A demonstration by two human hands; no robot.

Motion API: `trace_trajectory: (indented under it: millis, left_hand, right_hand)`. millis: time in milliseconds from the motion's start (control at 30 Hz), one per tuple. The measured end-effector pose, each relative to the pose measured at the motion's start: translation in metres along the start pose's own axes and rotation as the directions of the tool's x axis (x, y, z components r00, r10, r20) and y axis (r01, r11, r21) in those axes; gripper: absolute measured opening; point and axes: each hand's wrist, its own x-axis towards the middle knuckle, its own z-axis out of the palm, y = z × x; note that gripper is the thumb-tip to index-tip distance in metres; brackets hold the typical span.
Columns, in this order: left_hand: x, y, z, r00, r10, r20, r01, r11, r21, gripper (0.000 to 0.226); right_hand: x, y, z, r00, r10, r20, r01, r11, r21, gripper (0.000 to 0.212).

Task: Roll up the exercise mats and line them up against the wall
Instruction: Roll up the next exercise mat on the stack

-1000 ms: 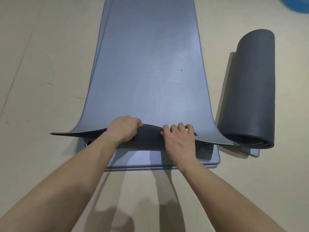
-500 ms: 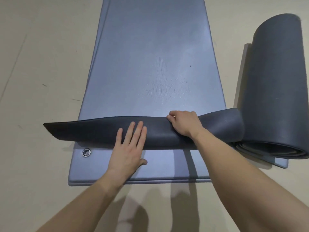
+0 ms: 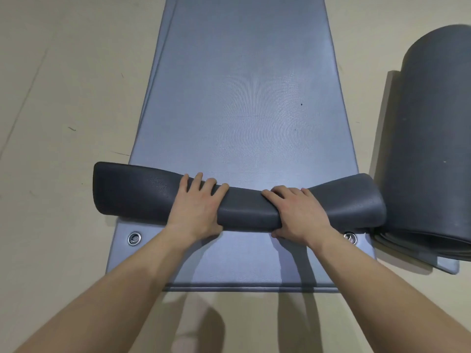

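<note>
Head view:
- Step: rolling up the top mat (image 3: pixel 242 103). The roll (image 3: pixel 247 212) has only just started, a loose, thin tube lying across the near end, flared at both tips.
- Left hand (image 3: pixel 196 207) and right hand (image 3: pixel 298 212) sit on the roll's middle. Each has fingers curled over the top and thumb on the near side, so both clamp the roll.
- The roll rests on the bottom mat (image 3: pixel 242 263), which lies flat on the floor (image 3: pixel 63 123). The rest of the top mat stretches flat away from the person.
- Next, as I judge it: push the roll forward with even pressure from both hands and pull the ends in tight, or it will cone.
- Count: 2 hands and 3 mats for certain, namely the one in hand, the flat one under it, and the rolled mat (image 3: pixel 438 136) at right, just beside the roll's tip. The far left edge hints at extra layers, but I can't tell.
- 2 grommets (image 3: pixel 134 238) in the bottom mat's near corners.
- Wall not in view, so nothing is lined up yet.
</note>
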Motion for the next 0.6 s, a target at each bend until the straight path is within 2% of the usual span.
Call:
trace_trajectory:
  millis: [67, 133, 167, 233, 367, 467, 500, 533, 600]
  left_hand:
    - [-0.007, -0.013, 0.010, 0.998, 0.035, -0.056, -0.034, 0.999, 0.021, 0.101]
    - [-0.007, -0.018, 0.014, 0.995, 0.054, -0.081, -0.055, 0.998, -0.014, 0.091]
    - [-0.005, -0.017, 0.010, 0.998, 0.040, -0.040, -0.042, 0.998, -0.056, 0.082]
    - [0.001, -0.016, -0.007, 0.992, -0.005, 0.128, 0.026, 0.987, -0.162, 0.065]
    - [0.002, -0.021, -0.047, 0.930, 0.072, 0.359, 0.019, 0.969, -0.245, 0.044]
    - [0.002, -0.029, -0.065, 0.789, 0.150, 0.595, 0.090, 0.931, -0.353, 0.043]
    - [0.003, -0.030, -0.064, 0.746, 0.171, 0.643, 0.107, 0.923, -0.369, 0.045]
    - [0.005, -0.031, -0.062, 0.718, 0.182, 0.672, 0.120, 0.919, -0.377, 0.048]
    - [0.010, -0.033, -0.054, 0.689, 0.185, 0.700, 0.163, 0.902, -0.400, 0.049]
  right_hand:
    - [0.005, 0.003, -0.002, 1.000, -0.006, 0.004, 0.006, 1.000, 0.025, 0.093]
    - [0.004, 0.003, -0.002, 1.000, 0.008, 0.015, -0.009, 1.000, 0.012, 0.087]
    - [0.004, 0.002, -0.004, 0.999, 0.015, 0.030, -0.015, 1.000, 0.005, 0.086]
    - [0.007, 0.002, -0.014, 0.995, 0.033, 0.089, -0.037, 0.999, 0.040, 0.081]
    - [-0.004, 0.000, -0.041, 0.961, 0.014, 0.277, -0.066, 0.982, 0.178, 0.067]
    - [-0.015, -0.004, -0.062, 0.871, -0.034, 0.489, -0.122, 0.951, 0.283, 0.060]
    - [-0.019, -0.007, -0.066, 0.862, -0.042, 0.505, -0.118, 0.952, 0.281, 0.062]
    - [-0.022, -0.010, -0.066, 0.884, -0.043, 0.465, -0.078, 0.968, 0.238, 0.070]
    - [-0.032, -0.018, -0.055, 0.965, -0.027, 0.261, 0.014, 0.999, 0.051, 0.096]
